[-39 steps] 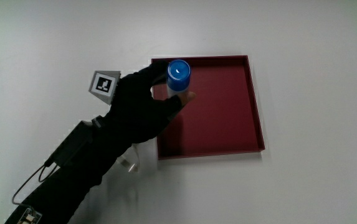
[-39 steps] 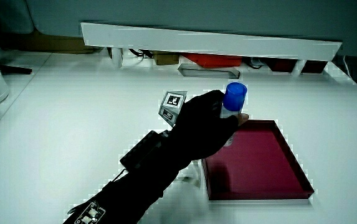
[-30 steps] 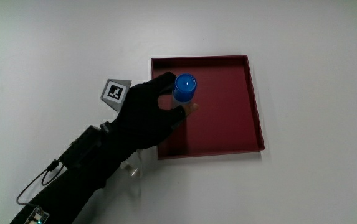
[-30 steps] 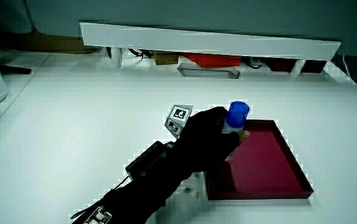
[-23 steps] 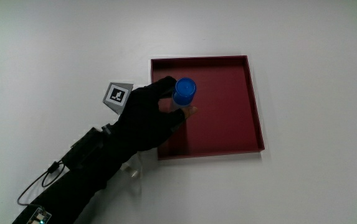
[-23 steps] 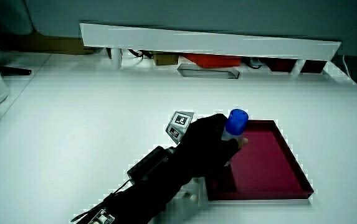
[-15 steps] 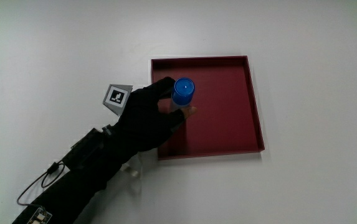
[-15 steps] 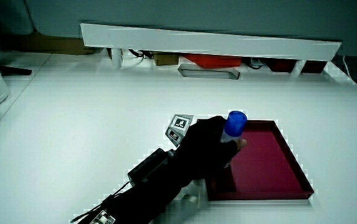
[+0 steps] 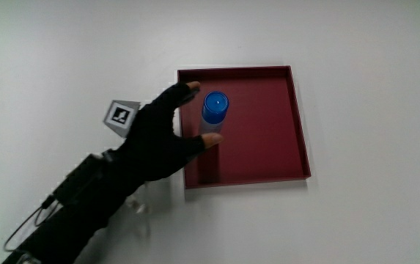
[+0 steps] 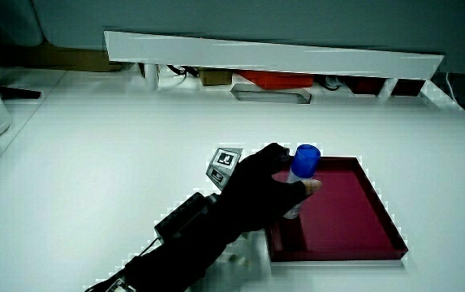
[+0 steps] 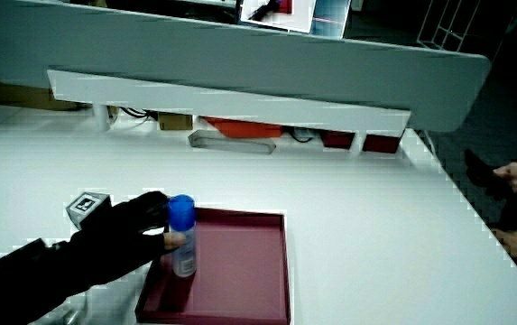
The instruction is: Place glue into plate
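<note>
The white table [image 9: 63,51] carries a shallow, square, dark red plate [image 9: 268,158] with a low raised rim, set flat and well within reach of the person, so anything stood in it stays put. The hand [image 9: 155,143], in its black glove, lies over the plate's edge nearest the forearm, its wrist and forearm stretched across the bare table toward the person; the patterned cube [image 9: 122,116] sits on its back, facing up. The glue [image 9: 213,114], a pale stick with a blue cap, stands upright inside the plate, close to that same edge and to the rim corner farther from the person, with its foot apparently on the plate floor in a side view [image 11: 184,262]. The fingers [image 9: 182,94] are spread in a loose curve beside the stick and the thumb tip [image 9: 211,140] is just beside or barely touching its lower body, so I judge the grip to be opened and the stick to be standing on its own, the task all but done. Whether thumb and stick truly touch I cannot tell, as the glove hides the near side of the stick in both side views. The stick's label is too small to read, and the forearm is cut off at the picture's margin. Some small things lie under the low partition [image 10: 273,53], too dim to name.
</note>
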The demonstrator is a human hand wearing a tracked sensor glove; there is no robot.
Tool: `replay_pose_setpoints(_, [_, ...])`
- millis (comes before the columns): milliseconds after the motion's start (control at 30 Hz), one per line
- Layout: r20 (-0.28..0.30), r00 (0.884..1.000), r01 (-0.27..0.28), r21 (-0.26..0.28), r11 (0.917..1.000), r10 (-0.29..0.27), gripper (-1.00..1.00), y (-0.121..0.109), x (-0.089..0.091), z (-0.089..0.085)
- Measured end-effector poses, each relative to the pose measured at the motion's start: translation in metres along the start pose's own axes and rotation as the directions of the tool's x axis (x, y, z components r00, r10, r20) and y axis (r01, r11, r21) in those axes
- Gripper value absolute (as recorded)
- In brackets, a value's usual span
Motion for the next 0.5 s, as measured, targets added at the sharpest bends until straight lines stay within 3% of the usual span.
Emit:
replay_pose_setpoints(167, [-0.039,0.999,0.011,-0.1,0.9949,-0.015,-1.0,-0.014,0.021,0.025])
replay_pose_setpoints(300, [-0.072,0.997,0.024,-0.19,0.9815,-0.038,-1.0,-0.025,0.038,0.046])
replay_pose_setpoints(333, [-0.213,0.97,0.066,-0.22,0.9732,-0.114,-1.0,-0.027,0.034,0.055])
replay_pose_setpoints(367, [-0.346,0.919,0.103,-0.256,0.9612,-0.19,-1.0,-0.029,0.029,0.065])
replay_pose_setpoints(400, [-0.468,0.843,0.133,-0.296,0.9459,-0.265,-1.0,-0.031,0.024,0.074])
replay_pose_setpoints(433, [-0.368,0.9,0.122,-0.303,0.9451,-0.234,-1.0,-0.036,0.032,0.072])
replay_pose_setpoints(467, [-0.263,0.944,0.111,-0.312,0.9436,-0.198,-1.0,-0.042,0.04,0.07])
replay_pose_setpoints(500, [-0.261,0.943,0.115,-0.321,0.94,-0.205,-1.0,-0.046,0.039,0.073])
